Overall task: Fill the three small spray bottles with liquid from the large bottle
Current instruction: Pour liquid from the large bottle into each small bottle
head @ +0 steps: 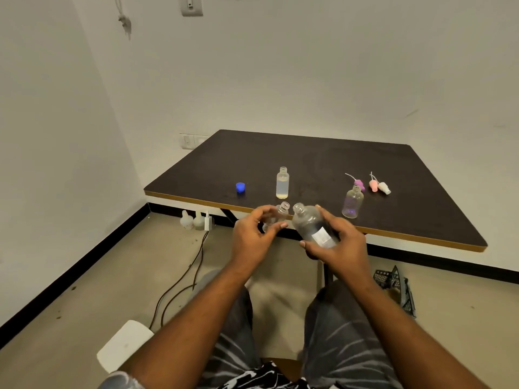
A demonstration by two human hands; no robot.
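My right hand (335,242) is wrapped around the large bottle (313,226), a clear, uncapped one with a white label, tilted so its mouth leans toward the open neck of the small clear bottle (278,216) that my left hand (254,234) grips just off the near edge of the table (309,158). On the dark tabletop behind stand a tall small bottle (282,183), uncapped and mostly full of clear liquid, and a rounder bottle (352,202) that looks nearly empty. A blue cap (240,187) lies to the left, and three spray tops (372,185), purple, pink and white, lie near the rounder bottle.
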